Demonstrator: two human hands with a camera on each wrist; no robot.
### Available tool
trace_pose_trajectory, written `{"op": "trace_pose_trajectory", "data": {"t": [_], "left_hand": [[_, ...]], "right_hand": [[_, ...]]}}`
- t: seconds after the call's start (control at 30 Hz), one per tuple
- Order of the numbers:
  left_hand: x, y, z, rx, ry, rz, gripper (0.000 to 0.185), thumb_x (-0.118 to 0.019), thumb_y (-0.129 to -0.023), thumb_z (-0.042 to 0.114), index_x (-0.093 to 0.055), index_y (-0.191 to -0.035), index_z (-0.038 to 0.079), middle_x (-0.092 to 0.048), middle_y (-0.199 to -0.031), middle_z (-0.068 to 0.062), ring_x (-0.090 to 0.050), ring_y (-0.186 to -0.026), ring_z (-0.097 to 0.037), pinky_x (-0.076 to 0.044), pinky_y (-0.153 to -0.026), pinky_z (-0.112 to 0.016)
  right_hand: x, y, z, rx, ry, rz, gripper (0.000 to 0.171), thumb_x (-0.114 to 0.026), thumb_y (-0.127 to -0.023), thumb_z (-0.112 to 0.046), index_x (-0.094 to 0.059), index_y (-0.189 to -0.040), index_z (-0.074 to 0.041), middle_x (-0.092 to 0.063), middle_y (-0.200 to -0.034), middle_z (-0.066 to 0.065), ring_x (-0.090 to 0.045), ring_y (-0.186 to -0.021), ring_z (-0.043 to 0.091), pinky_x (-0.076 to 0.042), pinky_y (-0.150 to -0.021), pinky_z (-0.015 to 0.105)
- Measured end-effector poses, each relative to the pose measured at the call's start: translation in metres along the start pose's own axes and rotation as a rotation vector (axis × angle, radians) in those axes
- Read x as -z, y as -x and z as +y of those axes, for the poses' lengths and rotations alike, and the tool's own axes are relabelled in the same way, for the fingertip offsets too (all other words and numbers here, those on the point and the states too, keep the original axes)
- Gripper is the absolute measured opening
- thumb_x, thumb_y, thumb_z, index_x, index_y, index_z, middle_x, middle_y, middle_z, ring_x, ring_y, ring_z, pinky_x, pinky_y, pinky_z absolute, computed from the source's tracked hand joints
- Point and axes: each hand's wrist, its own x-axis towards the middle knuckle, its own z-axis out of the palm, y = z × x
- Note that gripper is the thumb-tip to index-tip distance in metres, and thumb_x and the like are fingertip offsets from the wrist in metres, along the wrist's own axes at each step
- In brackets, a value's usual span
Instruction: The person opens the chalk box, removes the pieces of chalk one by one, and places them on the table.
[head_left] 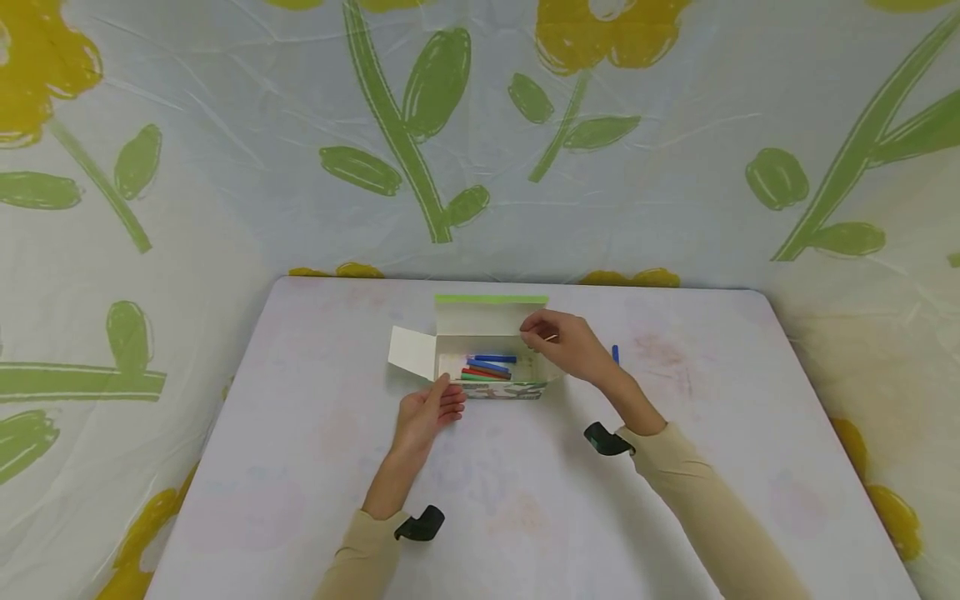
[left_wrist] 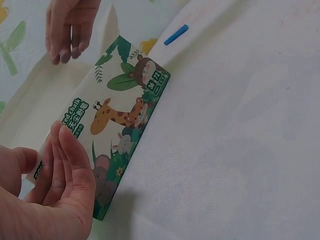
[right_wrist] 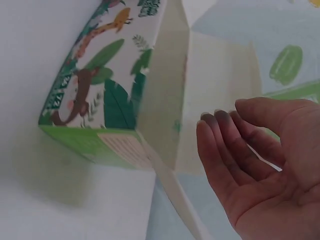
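- We find the open chalk box (head_left: 491, 367) mid-table, between both hands.
- Our left hand (head_left: 429, 412) rests relaxed against its near-left corner.
- Our right hand (head_left: 564, 342) hovers over its right end, fingers loosely bent, holding nothing.

We are seeing bare table (head_left: 525, 517) lying open across the lower half of the frame. At centre the chalk box (head_left: 487, 367) is blocking the way, its lid (head_left: 487, 312) standing up behind and a flap (head_left: 411, 352) sticking out left. Our left hand (head_left: 429, 410) is crowding its front left corner, our right hand (head_left: 566, 340) its right end, with a blue chalk stick (head_left: 615, 354) just beyond.
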Motion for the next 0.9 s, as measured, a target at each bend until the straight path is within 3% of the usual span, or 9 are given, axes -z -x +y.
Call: {"op": "trace_pose_trajectory", "data": {"t": [0.23,0.5,0.9], "left_hand": [[-0.001,0.001,0.001,-0.002,-0.011,0.004,0.045,-0.062,-0.105,0.030,-0.067,-0.111,-0.015,-0.073,-0.088,-0.009,-0.068,-0.073,-0.012,-0.059,-0.071,-0.022],[0.000,0.003,0.001,-0.011,0.000,-0.012,0.049,-0.064,-0.104,0.032,-0.066,-0.113,-0.016,-0.073,-0.087,-0.008,-0.068,-0.073,-0.012,-0.058,-0.071,-0.022],[0.000,0.001,-0.001,-0.016,0.006,-0.011,0.048,-0.063,-0.105,0.032,-0.066,-0.112,-0.016,-0.073,-0.087,-0.008,-0.067,-0.073,-0.011,-0.058,-0.070,-0.022]], "right_hand": [[-0.025,-0.006,0.004,0.029,-0.011,-0.054,0.014,-0.068,-0.098,-0.002,-0.070,-0.111,0.003,-0.072,-0.103,0.014,-0.069,-0.096,0.027,-0.058,-0.090,0.045],[-0.049,-0.012,0.012,0.075,-0.019,-0.118,0.020,-0.069,-0.096,0.001,-0.066,-0.112,0.012,-0.071,-0.102,0.019,-0.069,-0.094,0.031,-0.059,-0.086,0.044],[-0.067,-0.024,0.007,0.062,0.206,-0.220,0.013,-0.064,-0.100,-0.003,-0.071,-0.104,0.006,-0.072,-0.097,0.014,-0.064,-0.086,0.024,-0.055,-0.082,0.043]]}}
